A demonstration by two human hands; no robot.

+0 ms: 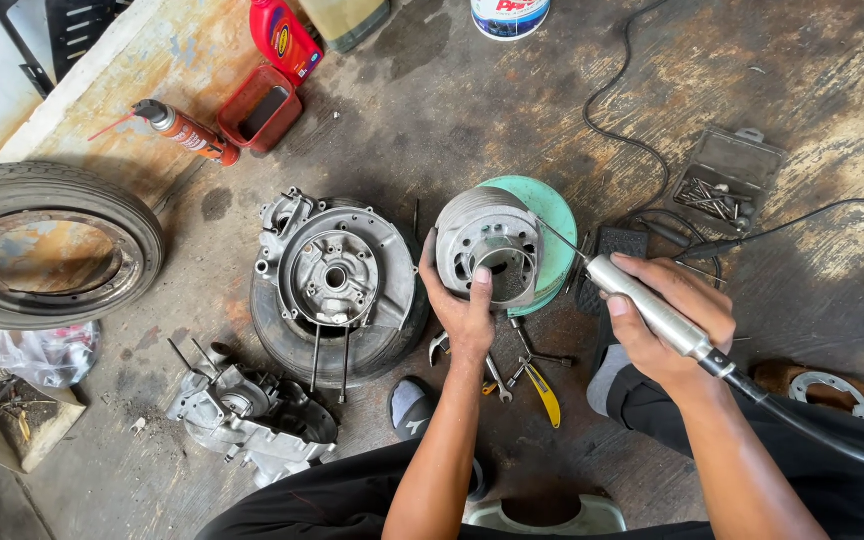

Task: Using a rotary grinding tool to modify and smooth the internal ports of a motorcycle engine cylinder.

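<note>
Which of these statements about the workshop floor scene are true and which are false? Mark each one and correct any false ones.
1. The left hand grips a finned metal cylinder. True.
2. The right hand holds a yellow-handled pliers. False: it holds a silver rotary tool handpiece; the pliers lie on the floor.
3. A tyre lies at the left. True.
4. The engine casing sits on a green disc. False: it rests on a black tyre; the green disc is behind the cylinder.
</note>
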